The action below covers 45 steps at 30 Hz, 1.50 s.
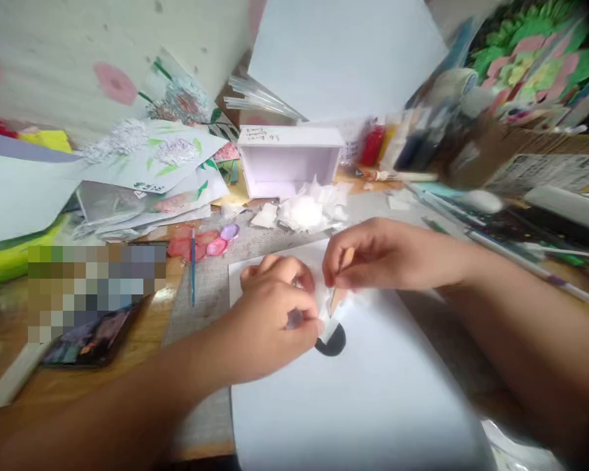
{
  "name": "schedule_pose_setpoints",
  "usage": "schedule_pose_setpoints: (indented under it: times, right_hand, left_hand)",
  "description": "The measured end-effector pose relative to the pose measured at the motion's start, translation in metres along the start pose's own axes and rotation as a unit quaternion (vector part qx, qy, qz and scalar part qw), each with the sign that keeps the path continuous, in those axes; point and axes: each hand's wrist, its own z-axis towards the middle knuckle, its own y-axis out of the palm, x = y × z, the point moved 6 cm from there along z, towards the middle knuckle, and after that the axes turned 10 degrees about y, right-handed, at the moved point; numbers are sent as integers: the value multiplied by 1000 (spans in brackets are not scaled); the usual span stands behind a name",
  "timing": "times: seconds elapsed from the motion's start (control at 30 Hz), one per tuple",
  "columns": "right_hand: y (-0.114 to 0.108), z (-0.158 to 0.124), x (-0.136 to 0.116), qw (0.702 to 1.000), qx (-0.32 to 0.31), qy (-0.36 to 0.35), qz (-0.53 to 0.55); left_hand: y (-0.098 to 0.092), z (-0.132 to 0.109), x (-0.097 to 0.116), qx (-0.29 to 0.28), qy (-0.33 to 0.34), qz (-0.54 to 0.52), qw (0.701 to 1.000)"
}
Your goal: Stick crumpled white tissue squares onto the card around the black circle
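A large white sheet of paper [353,399] lies in front of me, with a black round patch [334,345] on it. My left hand [269,314] is over the sheet, its thumb and forefinger closed on the edge of a small white paper piece [330,329]. That piece covers part of the black patch. In my right hand [377,255] a thin wooden stick [334,301] slants downward, its tip at or close to the white piece. Some whitish material behind the fingers is blurred. What the left hand's other fingers hold, if anything, is hidden.
Behind the sheet sits a heap of torn white tissue [307,212] before an open white box [292,163]. To the left are a brush [193,268], small paint dishes [216,246] and a phone [93,337]. Pens and tools [510,252] crowd the right side.
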Motion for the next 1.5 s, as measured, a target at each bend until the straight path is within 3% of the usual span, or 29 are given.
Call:
schedule_pose_setpoints:
  times: [0.23,0.5,0.73,0.9,1.1,1.3,1.43,1.5]
  right_hand:
    - [3,4,0,999,4,26,-25]
    - [1,4,-2,998,33,7,-45]
    - [2,2,-1,997,24,15,-68]
    - [3,4,0,995,21,21,-92]
    - [7,13,1,991,36,17,-128]
    - [-1,14,8,996,52,54,-57]
    - [-16,5,8,994,94,36,42]
    - [-18,2,6,995,86,26,48]
  left_hand:
    - [3,-2,2,41,3,58,997]
    - [3,0,-2,28,-10,17,999]
    - [0,-1,-3,53,1,-24,998]
    - [0,-2,-6,34,2,-74,997]
    - [0,-4,-4,9,2,-60,998]
    - [-1,-5,0,-1,20,-9,1000]
    - [-2,-4,-1,11,21,11,1000]
    - [-2,-4,-2,11,15,11,1000]
